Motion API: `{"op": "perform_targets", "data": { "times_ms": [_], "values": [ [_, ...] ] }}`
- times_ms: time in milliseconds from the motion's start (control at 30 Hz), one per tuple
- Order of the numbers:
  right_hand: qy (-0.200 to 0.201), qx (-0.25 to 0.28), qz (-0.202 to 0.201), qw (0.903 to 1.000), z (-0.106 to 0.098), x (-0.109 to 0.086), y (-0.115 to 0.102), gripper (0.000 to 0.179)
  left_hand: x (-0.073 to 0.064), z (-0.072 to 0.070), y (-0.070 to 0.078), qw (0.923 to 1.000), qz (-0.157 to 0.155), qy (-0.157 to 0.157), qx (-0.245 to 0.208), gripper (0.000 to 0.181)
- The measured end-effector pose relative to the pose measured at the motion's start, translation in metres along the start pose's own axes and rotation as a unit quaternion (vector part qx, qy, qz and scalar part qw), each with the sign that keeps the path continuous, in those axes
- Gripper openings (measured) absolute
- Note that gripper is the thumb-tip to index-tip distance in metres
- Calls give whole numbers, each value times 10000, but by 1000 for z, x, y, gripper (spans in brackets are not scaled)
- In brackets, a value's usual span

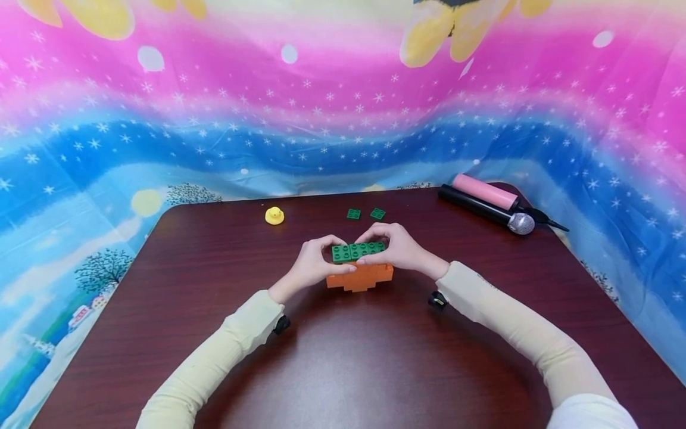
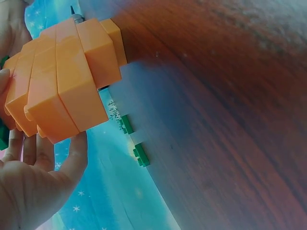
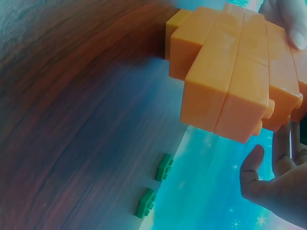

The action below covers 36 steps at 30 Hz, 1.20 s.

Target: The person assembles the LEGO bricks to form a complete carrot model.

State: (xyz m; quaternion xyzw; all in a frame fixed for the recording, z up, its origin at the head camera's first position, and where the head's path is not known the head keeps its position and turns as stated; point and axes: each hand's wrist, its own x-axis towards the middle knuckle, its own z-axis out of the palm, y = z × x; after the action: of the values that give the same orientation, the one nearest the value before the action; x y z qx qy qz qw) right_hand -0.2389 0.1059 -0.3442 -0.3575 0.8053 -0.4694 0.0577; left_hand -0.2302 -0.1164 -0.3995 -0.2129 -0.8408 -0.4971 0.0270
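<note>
An orange toy-brick build (image 1: 360, 279), stepped and narrower toward its bottom, is between my two hands above the table. Along its top lie green studded bricks, a left one (image 1: 341, 254) and a right one (image 1: 368, 249). My left hand (image 1: 313, 262) grips the left end, thumb across the front and fingers behind. At the right end, my right hand (image 1: 398, 247) pinches the green bricks with its thumb in front. Both wrist views show the orange bricks' (image 2: 72, 91) stepped underside from close by; the green top is mostly hidden there.
Two loose thin green bricks, one (image 1: 354, 213) beside the other (image 1: 377, 213), lie behind the build. A yellow rubber duck (image 1: 274, 215) sits at the back left. At the back right are a microphone (image 1: 488, 210) and a pink cylinder (image 1: 485, 190). A printed cloth hangs behind the table.
</note>
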Motion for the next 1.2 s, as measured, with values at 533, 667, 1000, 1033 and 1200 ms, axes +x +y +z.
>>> {"op": "perform_targets", "data": {
  "times_ms": [533,667,1000,1033,1200],
  "values": [
    [26,43,-240,9997,5,13,33,30,1,-3,2,10000,48,39,65,35],
    [105,-116,-350,9993,6,12,32,30,0,-4,2,10000,71,33,29,33],
    [-115,-2,-131,9998,2,10,36,34,1,-5,2,9999,102,-97,71,34],
    [-250,98,-8,9996,-1,11,37,36,1,-5,2,9999,101,-108,70,34],
    [-270,433,549,9972,-20,23,48,38,2,-3,1,9999,75,-129,58,33]
  ]
}}
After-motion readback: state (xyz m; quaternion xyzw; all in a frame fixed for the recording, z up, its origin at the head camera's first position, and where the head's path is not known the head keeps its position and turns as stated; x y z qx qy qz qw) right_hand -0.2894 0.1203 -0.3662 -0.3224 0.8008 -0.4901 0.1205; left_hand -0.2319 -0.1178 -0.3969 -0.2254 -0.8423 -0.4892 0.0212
